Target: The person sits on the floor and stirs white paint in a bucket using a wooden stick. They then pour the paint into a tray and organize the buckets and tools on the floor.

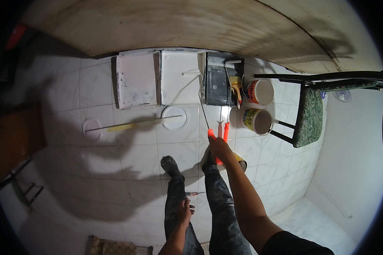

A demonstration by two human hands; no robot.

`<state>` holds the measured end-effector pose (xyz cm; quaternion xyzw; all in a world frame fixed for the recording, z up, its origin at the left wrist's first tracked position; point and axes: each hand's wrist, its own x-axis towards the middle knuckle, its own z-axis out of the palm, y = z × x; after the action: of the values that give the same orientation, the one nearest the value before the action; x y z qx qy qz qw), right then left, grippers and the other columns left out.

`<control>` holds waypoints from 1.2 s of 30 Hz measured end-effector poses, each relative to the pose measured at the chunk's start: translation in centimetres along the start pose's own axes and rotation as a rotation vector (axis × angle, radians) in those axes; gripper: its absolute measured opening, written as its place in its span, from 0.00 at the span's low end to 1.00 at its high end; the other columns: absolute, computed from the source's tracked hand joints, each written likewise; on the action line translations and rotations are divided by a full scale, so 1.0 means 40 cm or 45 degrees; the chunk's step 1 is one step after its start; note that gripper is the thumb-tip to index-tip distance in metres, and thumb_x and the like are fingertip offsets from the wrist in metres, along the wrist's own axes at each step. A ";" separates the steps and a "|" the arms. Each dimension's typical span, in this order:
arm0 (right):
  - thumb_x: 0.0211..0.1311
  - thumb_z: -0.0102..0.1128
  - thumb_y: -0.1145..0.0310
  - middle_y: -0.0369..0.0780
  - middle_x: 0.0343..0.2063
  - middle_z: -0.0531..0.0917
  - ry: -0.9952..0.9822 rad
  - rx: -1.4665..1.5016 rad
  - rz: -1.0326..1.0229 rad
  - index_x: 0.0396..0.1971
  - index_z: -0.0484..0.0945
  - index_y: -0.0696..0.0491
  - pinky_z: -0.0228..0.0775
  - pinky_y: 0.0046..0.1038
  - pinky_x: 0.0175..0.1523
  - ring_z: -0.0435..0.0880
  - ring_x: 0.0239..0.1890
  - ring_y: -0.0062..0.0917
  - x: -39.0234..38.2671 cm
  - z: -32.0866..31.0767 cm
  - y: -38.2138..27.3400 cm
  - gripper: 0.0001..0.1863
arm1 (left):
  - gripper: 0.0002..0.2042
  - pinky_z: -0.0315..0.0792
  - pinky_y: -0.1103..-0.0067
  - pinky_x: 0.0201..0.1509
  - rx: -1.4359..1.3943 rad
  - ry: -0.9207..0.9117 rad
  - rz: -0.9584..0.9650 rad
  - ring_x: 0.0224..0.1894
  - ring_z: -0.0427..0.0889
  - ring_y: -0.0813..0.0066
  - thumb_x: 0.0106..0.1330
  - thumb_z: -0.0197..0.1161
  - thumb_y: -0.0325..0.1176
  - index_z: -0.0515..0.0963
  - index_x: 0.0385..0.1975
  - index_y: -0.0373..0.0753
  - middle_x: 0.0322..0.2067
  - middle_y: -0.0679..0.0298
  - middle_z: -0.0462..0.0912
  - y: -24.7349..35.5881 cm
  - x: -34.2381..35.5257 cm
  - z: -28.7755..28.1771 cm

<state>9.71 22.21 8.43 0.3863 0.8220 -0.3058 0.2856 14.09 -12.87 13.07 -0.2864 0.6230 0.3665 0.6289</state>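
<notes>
My right hand [220, 148] is closed round the orange handle of a paint roller [204, 109]. Its thin wire frame runs up to a small white roller head over the white paint tray [162, 63]. A second paint roller [227, 126], also orange-handled, lies close beside my right hand, with its head at the black paint tray [219, 87]. My left hand [185, 213] hangs by my left leg, fingers loosely curled and nothing visible in them. Near it on the floor is a thin red-handled tool [192, 194], too small to name surely.
Left of the white tray is a pinkish paint tray [136, 78]. A paintbrush [235, 91] lies at the black tray's right side, near two paint buckets [264, 92]. A stick [136, 125] spans two round lids. A yellow can [241, 161] and a green-cushioned chair [308, 119] stand rightward.
</notes>
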 end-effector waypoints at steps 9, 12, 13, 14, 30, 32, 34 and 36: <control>0.69 0.51 0.60 0.59 0.34 0.80 0.180 0.088 -0.125 0.48 0.71 0.61 0.75 0.50 0.44 0.82 0.42 0.56 -0.109 0.021 -0.016 0.19 | 0.29 0.71 0.82 0.25 0.020 0.043 0.003 0.20 0.75 0.78 0.74 0.47 0.59 0.71 0.51 0.34 0.26 0.60 0.78 -0.036 0.026 0.023; 0.71 0.48 0.50 0.65 0.39 0.79 0.039 0.440 0.275 0.46 0.72 0.62 0.71 0.53 0.50 0.79 0.47 0.61 -0.167 0.088 -0.059 0.25 | 0.29 0.72 0.82 0.25 0.028 0.053 0.038 0.20 0.75 0.78 0.74 0.47 0.59 0.72 0.50 0.34 0.26 0.60 0.79 -0.039 0.027 0.027; 0.72 0.46 0.51 0.66 0.38 0.79 0.002 0.421 0.304 0.45 0.72 0.61 0.71 0.53 0.48 0.79 0.45 0.61 -0.165 0.121 -0.053 0.24 | 0.30 0.72 0.82 0.26 0.049 0.036 0.036 0.21 0.75 0.79 0.73 0.46 0.61 0.72 0.50 0.35 0.26 0.61 0.78 -0.035 0.026 0.028; 0.74 0.44 0.53 0.66 0.36 0.79 -0.036 0.400 0.332 0.44 0.73 0.61 0.72 0.54 0.47 0.80 0.42 0.61 -0.165 0.143 -0.057 0.23 | 0.31 0.72 0.82 0.27 0.072 0.019 0.032 0.21 0.75 0.79 0.72 0.45 0.63 0.71 0.50 0.37 0.26 0.62 0.78 -0.030 0.022 0.029; 0.73 0.47 0.52 0.62 0.30 0.81 0.153 0.760 0.580 0.40 0.71 0.61 0.74 0.53 0.38 0.82 0.34 0.59 -0.149 0.200 -0.056 0.23 | 0.28 0.72 0.81 0.27 0.148 0.015 -0.033 0.22 0.76 0.79 0.74 0.45 0.60 0.71 0.50 0.37 0.27 0.61 0.79 -0.013 0.032 0.043; 0.71 0.50 0.48 0.62 0.30 0.81 0.190 0.778 0.597 0.40 0.70 0.61 0.73 0.53 0.39 0.82 0.35 0.59 -0.125 0.283 -0.007 0.25 | 0.28 0.72 0.81 0.27 0.150 0.003 -0.034 0.22 0.77 0.78 0.74 0.46 0.60 0.71 0.49 0.37 0.28 0.61 0.80 -0.010 0.035 0.041; 0.68 0.54 0.46 0.62 0.31 0.81 0.106 0.861 0.590 0.40 0.70 0.61 0.74 0.52 0.40 0.82 0.36 0.59 -0.095 0.364 0.047 0.27 | 0.28 0.73 0.81 0.27 0.149 0.006 -0.041 0.22 0.77 0.78 0.74 0.47 0.60 0.72 0.49 0.37 0.28 0.60 0.80 -0.009 0.040 0.039; 0.63 0.60 0.46 0.60 0.32 0.82 0.075 0.803 0.527 0.40 0.70 0.61 0.74 0.51 0.42 0.83 0.38 0.57 -0.051 0.459 0.114 0.28 | 0.28 0.73 0.81 0.28 0.158 0.006 -0.054 0.22 0.76 0.78 0.73 0.48 0.60 0.72 0.50 0.36 0.29 0.60 0.81 0.001 0.042 0.040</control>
<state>18.77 10.33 -3.34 0.6218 0.5999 -0.4685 0.1844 14.89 -11.36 11.50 -0.2607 0.6399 0.3130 0.6516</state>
